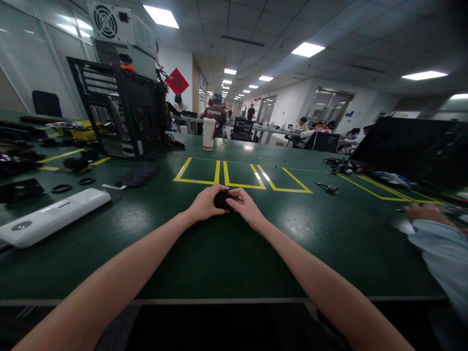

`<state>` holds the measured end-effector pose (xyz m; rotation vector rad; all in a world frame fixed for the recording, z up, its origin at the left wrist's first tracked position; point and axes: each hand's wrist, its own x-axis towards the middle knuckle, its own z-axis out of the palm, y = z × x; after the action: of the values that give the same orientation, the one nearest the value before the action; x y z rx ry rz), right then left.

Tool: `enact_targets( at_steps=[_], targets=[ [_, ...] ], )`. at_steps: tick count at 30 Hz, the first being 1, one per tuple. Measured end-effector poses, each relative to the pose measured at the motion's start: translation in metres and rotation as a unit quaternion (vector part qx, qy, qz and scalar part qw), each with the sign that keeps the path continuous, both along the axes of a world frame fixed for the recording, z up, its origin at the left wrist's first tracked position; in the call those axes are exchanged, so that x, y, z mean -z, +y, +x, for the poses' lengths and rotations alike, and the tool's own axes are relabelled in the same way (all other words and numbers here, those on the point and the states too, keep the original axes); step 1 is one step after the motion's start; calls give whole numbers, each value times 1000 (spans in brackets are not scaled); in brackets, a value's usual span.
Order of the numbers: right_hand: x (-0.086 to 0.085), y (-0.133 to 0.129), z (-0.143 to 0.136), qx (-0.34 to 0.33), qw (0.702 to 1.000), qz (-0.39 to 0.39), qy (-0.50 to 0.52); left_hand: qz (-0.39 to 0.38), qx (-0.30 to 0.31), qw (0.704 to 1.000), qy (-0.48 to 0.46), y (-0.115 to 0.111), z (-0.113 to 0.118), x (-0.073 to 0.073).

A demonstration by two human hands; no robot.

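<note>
Between my hands, just above or on the green table [226,258], is a small round black part [221,200]; its exact kind does not show. My left hand [204,202] wraps round its left side, thumb below and fingers above. From the right, the fingertips of my right hand [245,207] pinch its edge. Both hands are near the front of three yellow tape outlines [243,186]. Fingers cover much of the part.
A white power strip [54,214] and black rings [62,188] lie left. Behind stand an open computer case [124,107] and a white tumbler [208,132]. A small tool-like item [328,187] lies right. Another person's sleeved arm [438,243] reaches in at far right, near a dark monitor-like panel [413,151].
</note>
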<state>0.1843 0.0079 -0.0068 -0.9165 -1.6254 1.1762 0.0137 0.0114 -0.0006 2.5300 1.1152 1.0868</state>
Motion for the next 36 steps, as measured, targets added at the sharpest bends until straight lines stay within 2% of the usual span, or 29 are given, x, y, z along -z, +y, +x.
enact_targets(
  at_steps=[4,9,14,17,23,28,32,36],
  targets=[
    [-1,1,0,-7,1000,-16,-9,-1,-3,1000,1,1,0,1],
    [-4,-4,0,-42,999,6,23,-1,3,1000,-2,0,0,0],
    [-2,-3,-1,3,999,44,18,-9,-4,1000,-5,-1,1,-1],
    [-3,-2,-2,20,999,41,4,-10,-3,1000,-7,-1,1,-1],
    [-4,-3,0,16,999,26,-35,-12,0,1000,-7,-1,1,-2],
    [-4,-7,-1,-16,999,37,3,-12,-1,1000,-7,-1,1,-2],
    [-3,-6,-3,6,998,58,14,-5,-4,1000,-3,1,1,0],
    [-4,-2,-4,5,1000,26,14,-1,1,1000,-5,2,1,2]
  ],
)
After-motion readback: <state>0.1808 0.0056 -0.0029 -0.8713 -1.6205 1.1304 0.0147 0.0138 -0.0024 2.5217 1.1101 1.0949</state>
